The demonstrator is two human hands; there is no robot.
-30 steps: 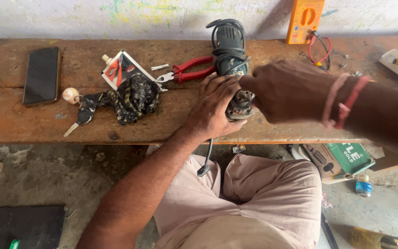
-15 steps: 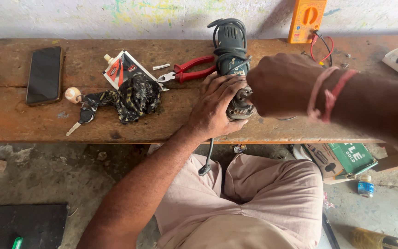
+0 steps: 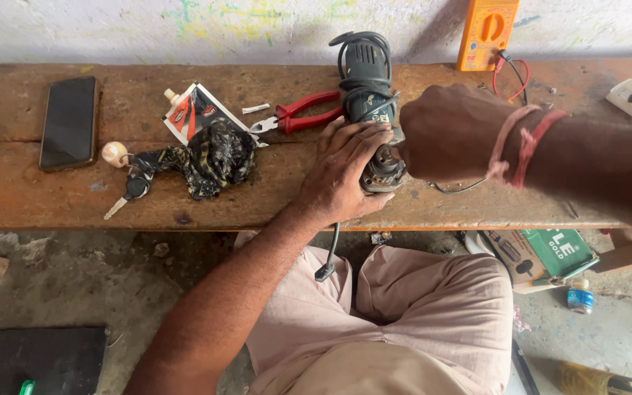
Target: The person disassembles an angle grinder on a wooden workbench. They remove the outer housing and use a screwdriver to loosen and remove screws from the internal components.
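Wooden bench (image 3: 53, 197) under your left hand (image 3: 345, 172), which clasps the grinder (image 3: 371, 102); your right hand (image 3: 451, 132) closes at its head.

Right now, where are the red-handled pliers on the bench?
In the head view, the red-handled pliers lie on the wooden bench just left of the green angle grinder, above the left hand, with the sachet on their left.
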